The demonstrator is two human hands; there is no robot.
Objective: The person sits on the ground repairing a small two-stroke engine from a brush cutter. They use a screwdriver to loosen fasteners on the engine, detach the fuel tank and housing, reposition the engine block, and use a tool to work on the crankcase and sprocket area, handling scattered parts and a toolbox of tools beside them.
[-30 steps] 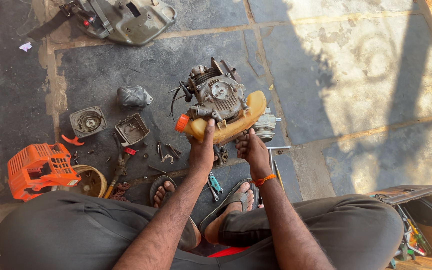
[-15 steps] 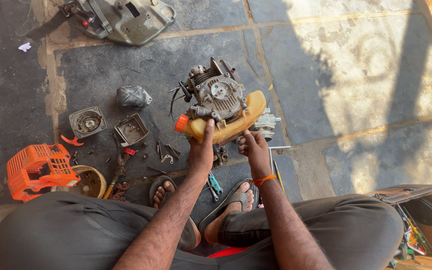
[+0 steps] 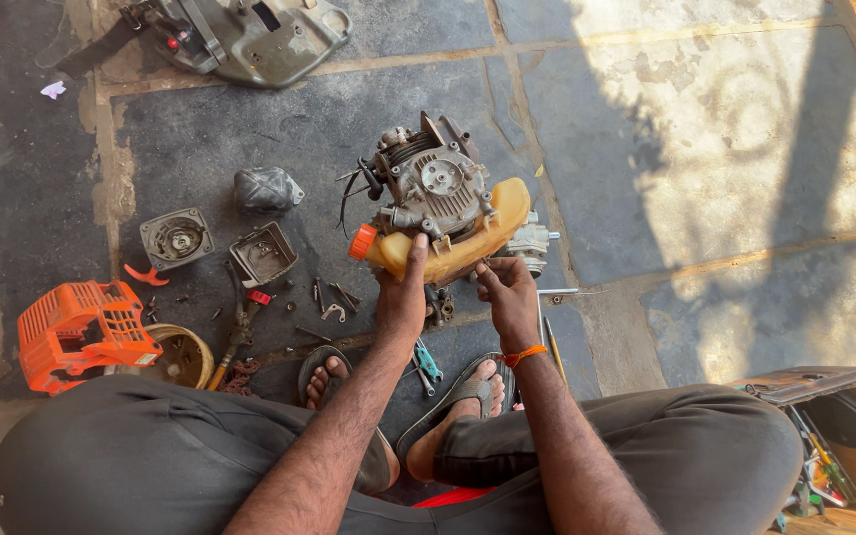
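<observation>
On the stone floor [image 3: 705, 149] before the sandalled feet stands a small engine [image 3: 433, 188] with a yellow fuel tank [image 3: 468, 248]. Left hand [image 3: 401, 297] grips the tank's edge, fingers closed; right hand [image 3: 509, 297] pinches its underside, beside the orange cap [image 3: 362, 242].

My arms are bare to the elbow and beyond, with no sleeves showing. An orange thread band [image 3: 524, 354] circles my right wrist. I wear dark grey trousers [image 3: 151, 461], and grey open sandals [image 3: 458, 396] on both feet, toes uncovered. My hands carry no gloves or rings.
</observation>
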